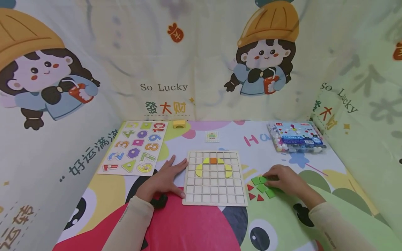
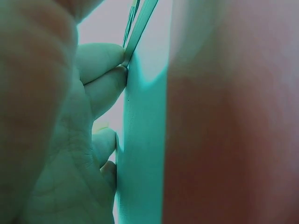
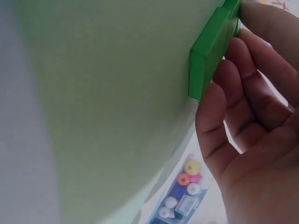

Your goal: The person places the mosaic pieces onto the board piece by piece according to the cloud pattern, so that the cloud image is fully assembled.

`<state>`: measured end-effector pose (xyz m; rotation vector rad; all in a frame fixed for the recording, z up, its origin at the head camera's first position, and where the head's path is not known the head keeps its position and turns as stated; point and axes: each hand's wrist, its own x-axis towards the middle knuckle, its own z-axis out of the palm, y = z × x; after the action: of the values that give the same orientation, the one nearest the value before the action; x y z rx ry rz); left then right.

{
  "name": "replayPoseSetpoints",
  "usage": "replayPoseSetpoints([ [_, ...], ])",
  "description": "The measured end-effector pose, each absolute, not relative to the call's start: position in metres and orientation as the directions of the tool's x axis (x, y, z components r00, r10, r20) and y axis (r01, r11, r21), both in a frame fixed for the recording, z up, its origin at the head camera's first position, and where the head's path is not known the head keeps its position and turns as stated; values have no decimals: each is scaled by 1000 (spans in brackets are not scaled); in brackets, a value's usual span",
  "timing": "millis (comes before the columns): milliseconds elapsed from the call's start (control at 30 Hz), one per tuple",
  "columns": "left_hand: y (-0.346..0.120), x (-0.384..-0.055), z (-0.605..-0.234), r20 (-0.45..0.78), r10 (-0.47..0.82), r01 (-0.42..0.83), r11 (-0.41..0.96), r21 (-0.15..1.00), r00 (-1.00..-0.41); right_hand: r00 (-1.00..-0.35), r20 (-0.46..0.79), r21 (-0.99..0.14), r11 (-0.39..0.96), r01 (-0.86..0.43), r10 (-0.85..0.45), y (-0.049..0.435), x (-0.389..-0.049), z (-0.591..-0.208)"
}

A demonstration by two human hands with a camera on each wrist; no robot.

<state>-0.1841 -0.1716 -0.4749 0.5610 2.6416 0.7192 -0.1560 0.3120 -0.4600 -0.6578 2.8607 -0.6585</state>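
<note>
A square wooden grid board (image 1: pixel 215 199) lies in front of me. Near its top, yellow quarter-round tiles (image 1: pixel 199 173) form an arch, with an orange square tile (image 1: pixel 213 160) at the crown. My left hand (image 1: pixel 164 178) rests at the board's left edge with spread fingers; its fingertips touch the edge (image 2: pixel 145 140) in the left wrist view. To the right of the board, my right hand (image 1: pixel 284 179) pinches a green square tile (image 1: pixel 262 179) between thumb and forefinger. Other green square tiles (image 1: pixel 261 188) and red triangle tiles (image 1: pixel 252 196) lie beside it on the cloth.
A number puzzle board (image 1: pixel 105 168) lies at the left. A small patterned card (image 1: pixel 211 137) and a yellow block (image 1: pixel 179 124) lie farther back. At the back right stands a clear box of beads (image 1: pixel 296 137). Printed curtains hang around the table.
</note>
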Motion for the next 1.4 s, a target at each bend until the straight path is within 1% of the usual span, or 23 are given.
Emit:
replayPoseSetpoints([
  [200,-173,-185,-475,-216,461,289,792,537,-861,-896,-13,-413,818,-400,-445,311,-156,-460],
  [433,-171,-185,-474,-220,470,292,785,546,-855,-909,13,-414,825,-384,-416,315,-158,-460],
  [533,-171,-184,-474,-221,466,286,786,548,-857,-906,62,-424,811,-404,-419,315,-161,-456],
  [667,-171,-184,-473,-222,459,280,789,547,-860,-899,94,-440,792,-423,-428,308,-165,-449],
  [967,-172,-184,-476,-230,447,268,796,543,-864,-907,45,-462,796,-390,-418,266,-183,-434],
  [1167,-172,-186,-477,-217,461,281,785,552,-861,-886,54,-463,775,-430,-460,226,-197,-431],
  [1267,-172,-186,-478,-217,465,289,788,544,-858,-883,32,-464,776,-428,-468,204,-203,-433],
  [1400,-173,-185,-477,-218,469,297,791,535,-856,-866,18,-429,779,-457,-499,173,-209,-436],
])
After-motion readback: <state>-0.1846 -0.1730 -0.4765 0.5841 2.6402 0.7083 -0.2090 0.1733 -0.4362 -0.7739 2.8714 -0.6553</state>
